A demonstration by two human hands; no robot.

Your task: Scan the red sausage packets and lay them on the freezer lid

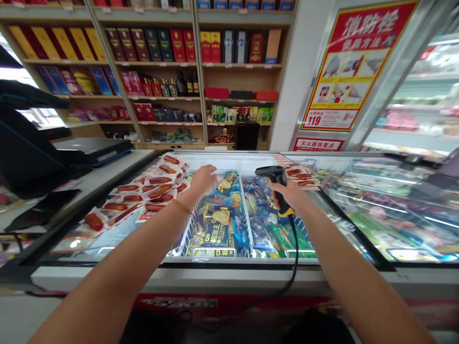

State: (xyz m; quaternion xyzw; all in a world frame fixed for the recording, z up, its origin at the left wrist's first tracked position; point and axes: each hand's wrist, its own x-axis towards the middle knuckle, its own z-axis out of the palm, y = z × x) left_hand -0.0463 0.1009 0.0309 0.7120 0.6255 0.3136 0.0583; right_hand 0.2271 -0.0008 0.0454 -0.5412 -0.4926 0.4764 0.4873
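Observation:
My right hand (287, 193) is wrapped round the grip of a black and yellow barcode scanner (271, 171). The scanner's head points left, and its black cord hangs down past the freezer front. Above the open middle of the chest freezer (229, 276) is my left hand (204, 180). Its fingers are curled together toward the right; what they hold, if anything, is hidden. Beneath both hands, wire baskets hold packaged frozen goods (217, 227). Vacuum-packed sausages (158, 180) lie on the glass left of my left hand. A few more packed sausages (299, 174) lie right of the scanner.
A counter (138, 160) with a dark terminal (28, 138) and a flat device (95, 149) runs along the left. Shelves of boxes and bottles (161, 86) stand behind. Another glass-topped freezer section (390, 210) adjoins on the right, below a red and yellow poster (358, 67).

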